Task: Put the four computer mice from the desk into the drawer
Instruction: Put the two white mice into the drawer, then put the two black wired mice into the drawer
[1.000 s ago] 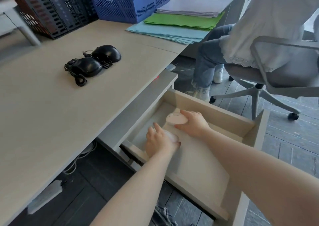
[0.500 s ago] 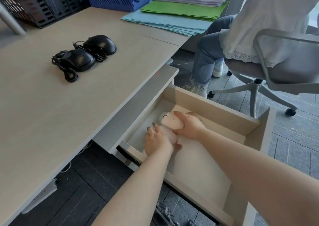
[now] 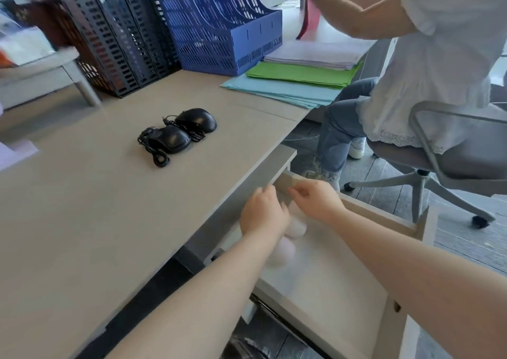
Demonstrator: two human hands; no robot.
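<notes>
both hands point(image 3: 263, 213) lifted off mice point(image 3: 297, 228), above drawer point(image 3: 329, 284).

Two black corded mice point(image 3: 183, 135) lie side by side, touching, mid-desk on the beige desk top point(image 3: 82, 207). Behind them, at the desk's back edge: dark perforated file racks point(image 3: 115, 37) w/ a blue plastic file rack point(image 3: 219, 26) to their right. Right of that, a stack of coloured paper sheets point(image 3: 299, 80). The open wooden drawer point(image 3: 329, 290) sits below the desk's right edge; two pale mice point(image 3: 288, 239) lie in its near-left part, under both hands.
</notes>
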